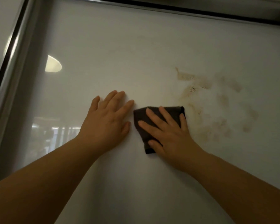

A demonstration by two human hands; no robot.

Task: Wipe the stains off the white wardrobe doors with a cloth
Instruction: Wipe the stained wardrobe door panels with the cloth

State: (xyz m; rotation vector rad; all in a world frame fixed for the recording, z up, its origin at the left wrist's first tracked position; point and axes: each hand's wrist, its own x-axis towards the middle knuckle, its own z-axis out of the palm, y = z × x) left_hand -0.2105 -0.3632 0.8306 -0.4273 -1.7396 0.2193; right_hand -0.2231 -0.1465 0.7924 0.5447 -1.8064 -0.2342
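Dark cloth (172, 112) is pressed to the wardrobe door (136, 54) under the right hand (170, 135), the left hand (107, 120) is laid alongside, both grips splayed flat; the brown stains (192, 89) are judged mostly unwiped.

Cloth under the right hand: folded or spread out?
Folded, as far as shows: the dark cloth is a compact pad barely wider than the right hand pressing it against the wardrobe door.

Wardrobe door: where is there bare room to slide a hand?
Bare door lies above both hands up to the top frame, and left of the left hand to the side frame. It is crowded in the middle, where the left hand and the right hand on the cloth nearly meet; brown stains spread right of the cloth.
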